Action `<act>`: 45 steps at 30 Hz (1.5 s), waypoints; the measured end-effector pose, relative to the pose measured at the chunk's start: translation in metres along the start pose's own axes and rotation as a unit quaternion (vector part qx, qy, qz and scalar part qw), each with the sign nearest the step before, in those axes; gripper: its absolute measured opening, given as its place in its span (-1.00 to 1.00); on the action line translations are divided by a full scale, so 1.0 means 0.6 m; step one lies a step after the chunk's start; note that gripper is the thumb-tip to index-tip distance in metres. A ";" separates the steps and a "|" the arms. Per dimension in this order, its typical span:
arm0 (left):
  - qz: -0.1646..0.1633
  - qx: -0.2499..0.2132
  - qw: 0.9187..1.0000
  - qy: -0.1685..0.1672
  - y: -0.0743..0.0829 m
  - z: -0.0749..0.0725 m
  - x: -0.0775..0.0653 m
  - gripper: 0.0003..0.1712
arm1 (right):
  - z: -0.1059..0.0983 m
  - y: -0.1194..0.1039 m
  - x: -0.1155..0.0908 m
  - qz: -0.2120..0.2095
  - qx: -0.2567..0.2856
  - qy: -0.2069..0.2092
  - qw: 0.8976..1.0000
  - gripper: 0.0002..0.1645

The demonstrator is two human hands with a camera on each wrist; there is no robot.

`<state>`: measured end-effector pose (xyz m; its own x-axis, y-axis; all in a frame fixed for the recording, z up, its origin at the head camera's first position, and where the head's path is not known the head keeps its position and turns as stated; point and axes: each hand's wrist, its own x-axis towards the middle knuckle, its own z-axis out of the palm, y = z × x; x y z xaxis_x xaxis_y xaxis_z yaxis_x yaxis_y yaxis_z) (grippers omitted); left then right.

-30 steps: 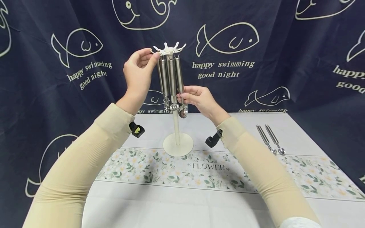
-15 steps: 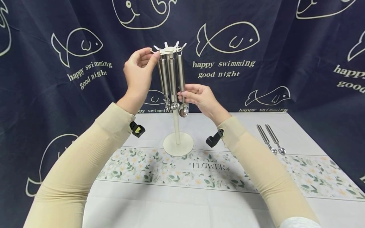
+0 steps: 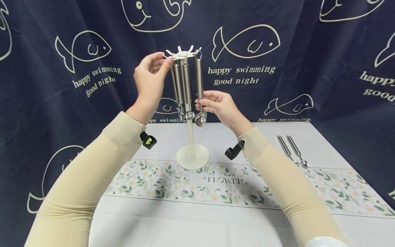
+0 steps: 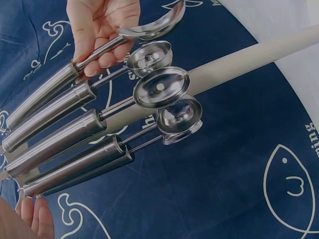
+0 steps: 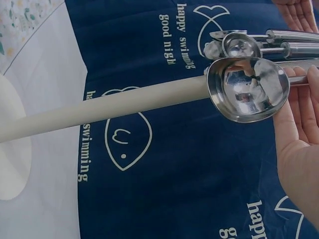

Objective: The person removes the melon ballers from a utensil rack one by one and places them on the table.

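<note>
My left hand (image 3: 151,75) pinches one hook at the top of a cream hanging stand (image 3: 191,137). Several steel scoops (image 3: 186,82) dangle from its hooks, bowls down. On the stand's right side, the fingers and thumb of my right hand (image 3: 220,104) grip a larger steel scoop (image 3: 199,75) near where handle meets neck. That scoop is upright, and its ring overlaps the tip of a right-hand hook in the head view. Its oval bowl (image 5: 245,97) fills the middle of the right wrist view. The left wrist view shows the other round bowls (image 4: 162,87) bunched beside the pole.
Two more steel scoops (image 3: 294,149) lie side by side on the right of the white table (image 3: 185,219). A flower-printed runner (image 3: 228,188) crosses it, next to the stand's round base (image 3: 192,163). Behind hangs a dark blue fish-print curtain (image 3: 172,20).
My right hand has shifted slightly right with the larger scoop, drawing it away from the pole. Its ring has slid outward to the hook's tip. My left hand stays put.
</note>
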<state>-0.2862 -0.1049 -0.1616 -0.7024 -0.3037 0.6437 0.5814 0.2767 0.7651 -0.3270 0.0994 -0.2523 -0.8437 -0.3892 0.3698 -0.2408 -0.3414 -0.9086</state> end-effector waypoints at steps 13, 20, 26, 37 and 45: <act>-0.001 0.001 1.000 -0.002 -0.006 0.000 0.004 -0.55 | -0.003 -0.015 -0.006 0.008 -0.001 0.006 1.000 -0.73; -0.005 -0.001 1.000 0.009 -0.006 0.001 0.006 -0.54 | -0.006 -0.027 -0.009 0.002 -0.001 0.006 1.000 -0.75; -0.005 -0.001 1.000 0.006 -0.005 0.002 0.007 -0.54 | -0.006 -0.029 -0.011 0.007 0.006 0.014 1.000 -0.77; -0.003 0.003 1.000 0.010 -0.005 0.003 0.008 -0.55 | -0.023 -0.017 -0.017 0.019 0.006 0.032 0.999 -0.81; -0.003 0.001 1.000 0.011 -0.005 0.004 0.009 -0.55 | -0.042 -0.020 -0.028 0.040 -0.023 0.068 0.997 -0.81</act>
<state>-0.2926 -0.1051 -0.1605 -0.6960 -0.3257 0.6399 0.5771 0.2766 0.7684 -0.3223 0.1316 -0.2527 -0.9172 -0.2937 0.2692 -0.1892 -0.2735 -0.9431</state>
